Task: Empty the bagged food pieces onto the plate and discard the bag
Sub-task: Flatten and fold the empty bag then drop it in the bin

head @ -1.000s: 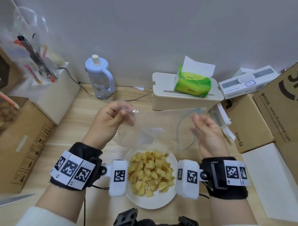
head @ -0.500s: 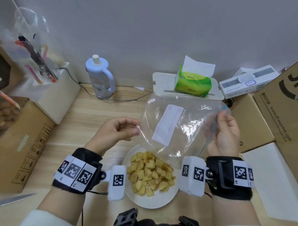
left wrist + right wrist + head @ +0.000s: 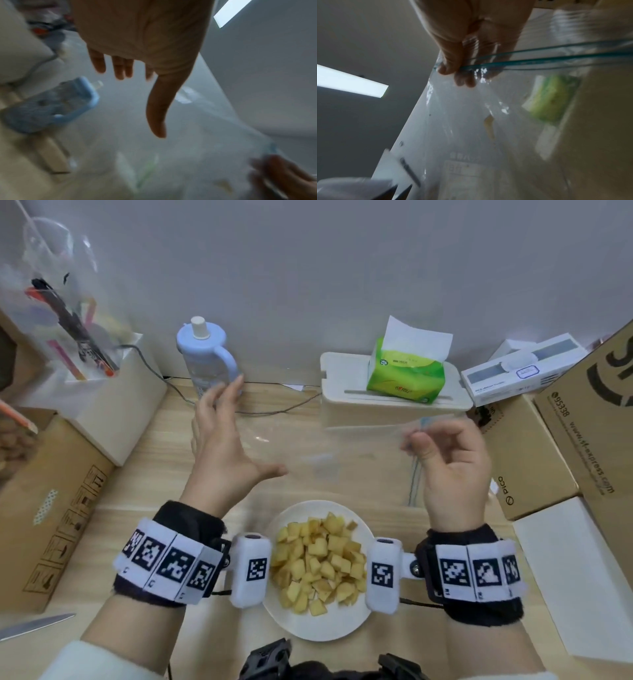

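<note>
Over the wooden table (image 3: 130,491) — right grip (image 3: 452,470) pinches the bag (image 3: 471,121), left grip (image 3: 222,453) splayed, empty.

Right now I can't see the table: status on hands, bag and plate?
Left hand open, off bag. Right hand pinches clear zip-top plastic bag. Yellow food cubes heaped on white round plate. Bag not discarded.

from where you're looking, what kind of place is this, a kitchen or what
Probably a makeshift desk or office corner, not a proper kitchen: a light wood tabletop crowded with cardboard shipping boxes, a tissue pack and a blue bottle, with a plate of food pieces.
</note>
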Tool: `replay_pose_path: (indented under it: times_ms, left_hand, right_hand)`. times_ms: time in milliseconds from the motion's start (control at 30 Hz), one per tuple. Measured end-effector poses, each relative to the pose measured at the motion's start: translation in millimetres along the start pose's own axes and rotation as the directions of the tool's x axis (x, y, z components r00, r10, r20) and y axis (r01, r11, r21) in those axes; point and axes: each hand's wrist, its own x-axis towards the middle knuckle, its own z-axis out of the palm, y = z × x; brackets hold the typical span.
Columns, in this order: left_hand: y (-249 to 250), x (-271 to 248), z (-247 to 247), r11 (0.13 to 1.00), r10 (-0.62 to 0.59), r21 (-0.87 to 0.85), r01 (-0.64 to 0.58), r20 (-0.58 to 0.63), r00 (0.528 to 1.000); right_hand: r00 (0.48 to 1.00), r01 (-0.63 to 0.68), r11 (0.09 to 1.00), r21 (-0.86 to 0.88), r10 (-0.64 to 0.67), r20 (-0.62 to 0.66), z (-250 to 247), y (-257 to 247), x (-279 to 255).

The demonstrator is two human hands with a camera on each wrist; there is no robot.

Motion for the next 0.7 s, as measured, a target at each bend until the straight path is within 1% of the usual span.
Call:
replay_pose_path:
  times_ms: [33, 67, 100, 133, 167, 200, 233, 267, 300, 333, 367, 400, 433, 467, 500, 533, 567, 600, 667, 700]
  left_hand:
    - [12, -1, -3, 0.991, 0.131, 0.009, -0.131, 0.009, 0.991]
    - [24, -3, -6, 0.968, 0.251, 0.017, -0.252, 0.03, 0.967]
    - [36, -2, -7, 0.938, 0.339, 0.043, -0.343, 0.078, 0.938]
    - [46, -1, -6, 0.912, 0.386, 0.088, -0.402, 0.152, 0.91]
    - [52, 0, -4, 0.898, 0.377, 0.144, -0.417, 0.239, 0.895]
    - [54, 1, -1, 0.897, 0.326, 0.197, -0.396, 0.31, 0.893]
    - [54, 1, 0, 0.91, 0.272, 0.211, -0.358, 0.349, 0.897]
    - [51, 2, 1, 0.941, 0.224, 0.164, -0.296, 0.351, 0.909]
    - [46, 3, 0, 0.974, 0.183, 0.062, -0.216, 0.337, 0.924]
    - [43, 3, -1, 0.99, 0.135, -0.079, -0.115, 0.32, 0.938]
    - [40, 3, -3, 0.97, 0.095, -0.241, -0.018, 0.31, 0.946]
    - [38, 3, -6, 0.921, 0.067, -0.385, 0.062, 0.313, 0.947]
    - [36, 3, -9, 0.864, 0.045, -0.488, 0.123, 0.318, 0.947]
    - [34, 2, -11, 0.82, 0.026, -0.549, 0.164, 0.321, 0.947]
    - [32, 1, -11, 0.791, 0.012, -0.582, 0.188, 0.322, 0.946]
    - [30, 0, -11, 0.772, -0.003, -0.601, 0.207, 0.321, 0.947]
    - [28, -1, -11, 0.754, -0.022, -0.618, 0.223, 0.317, 0.948]
    - [25, -2, -10, 0.735, -0.043, -0.634, 0.241, 0.311, 0.949]
    - [18, -3, -8, 0.68, -0.08, -0.675, 0.287, 0.321, 0.944]
    - [13, -4, -7, 0.65, -0.088, -0.69, 0.318, 0.348, 0.933]
  right_hand:
    - [0.998, 0.028, 0.999, -0.035, -0.026, 0.053, 5, -3, 0]
    - [0.993, 0.068, 0.995, -0.08, -0.059, 0.103, 11, -7, 1]
    - [0.983, 0.117, 0.986, -0.122, -0.097, 0.156, 17, -11, 1]
    - [0.969, 0.166, 0.974, -0.153, -0.132, 0.209, 24, -15, 1]
    - [0.954, 0.208, 0.964, -0.168, -0.162, 0.254, 29, -19, 1]
    - [0.941, 0.242, 0.956, -0.168, -0.189, 0.281, 33, -24, 1]
    - [0.935, 0.27, 0.95, -0.159, -0.22, 0.278, 35, -27, 2]
    - [0.937, 0.29, 0.946, -0.144, -0.251, 0.242, 34, -30, 3]
    - [0.947, 0.294, 0.946, -0.139, -0.268, 0.179, 30, -30, 4]
    - [0.962, 0.265, 0.951, -0.159, -0.25, 0.106, 25, -28, 5]
    - [0.981, 0.193, 0.961, -0.2, -0.189, 0.041, 19, -25, 5]
    - [0.996, 0.081, 0.967, -0.24, -0.085, -0.004, 15, -20, 4]
    - [0.998, -0.056, 0.962, -0.268, 0.055, -0.011, 11, -13, 2]
    - [0.977, -0.201, 0.942, -0.269, 0.214, 0.021, 9, -7, 0]
    - [0.93, -0.333, 0.914, -0.232, 0.358, 0.079, 7, -1, -3]
    - [0.874, -0.437, 0.883, -0.17, 0.462, 0.151, 7, 6, -6]
    - [0.832, -0.502, 0.858, -0.108, 0.513, 0.211, 6, 12, -9]
    - [0.822, -0.522, 0.85, -0.068, 0.523, 0.225, 7, 16, -11]
    - [0.853, -0.495, 0.868, -0.04, 0.494, 0.167, 9, 18, -13]
    - [0.867, -0.483, 0.875, -0.027, 0.482, 0.125, 9, 18, -14]
